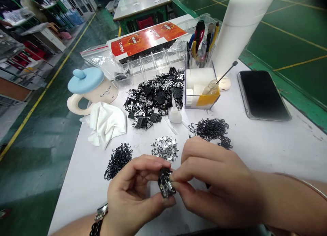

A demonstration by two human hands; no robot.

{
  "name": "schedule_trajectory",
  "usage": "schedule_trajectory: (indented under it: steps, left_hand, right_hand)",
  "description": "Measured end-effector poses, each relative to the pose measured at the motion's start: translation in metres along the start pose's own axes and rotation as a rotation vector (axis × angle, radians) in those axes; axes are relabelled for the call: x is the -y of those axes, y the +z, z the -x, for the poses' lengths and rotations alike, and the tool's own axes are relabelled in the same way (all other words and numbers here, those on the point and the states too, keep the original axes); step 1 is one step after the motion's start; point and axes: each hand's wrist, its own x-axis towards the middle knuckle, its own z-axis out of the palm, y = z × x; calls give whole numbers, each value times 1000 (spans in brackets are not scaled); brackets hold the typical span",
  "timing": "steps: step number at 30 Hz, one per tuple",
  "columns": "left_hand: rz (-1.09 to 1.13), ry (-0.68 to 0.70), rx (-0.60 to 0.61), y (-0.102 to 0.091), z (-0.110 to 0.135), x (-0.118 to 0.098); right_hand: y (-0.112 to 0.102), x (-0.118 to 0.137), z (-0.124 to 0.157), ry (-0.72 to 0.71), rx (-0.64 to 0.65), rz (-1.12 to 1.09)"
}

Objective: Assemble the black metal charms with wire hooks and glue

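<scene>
Black-and-silver metal piece (pixel 166 183) pinched between left fingers (pixel 150 163) and right fingers (pixel 190 171).

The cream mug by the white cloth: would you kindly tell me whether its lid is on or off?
On: the blue lid sits on the cream mug.

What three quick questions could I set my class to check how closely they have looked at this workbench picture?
1. What do the left hand and right hand pinch between them?
2. True or false: the blue-lidded mug stands to the right of the phone.
3. How many heaps of curly black wire pieces lie on the white table?

Key:
1. A small black-and-silver piece.
2. False: the mug stands to the left of the phone.
3. Two.
</scene>
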Motion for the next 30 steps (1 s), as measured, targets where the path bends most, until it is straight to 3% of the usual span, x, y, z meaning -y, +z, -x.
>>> schedule_trajectory:
  steps: [5, 10, 14, 21, 30]
  left_hand:
    - [151, -112, 37, 0, -2, -1]
    - [176, -125, 7, -2, -1, -2]
    - [198, -137, 4, -3, -1, -1]
    - [241, -168, 31, -4, -1, -1]
    - [233, -167, 51, -5, 4, 0]
  right_hand:
    - [0, 0, -3, 262, 36, -250]
    - [1, -3, -3, 591, 99, -499]
    - [2, -5, -5, 749, 172, -710]
    - [4, -11, -4, 819, 201, -887]
    - [5, -15, 0, 762, 258, -1004]
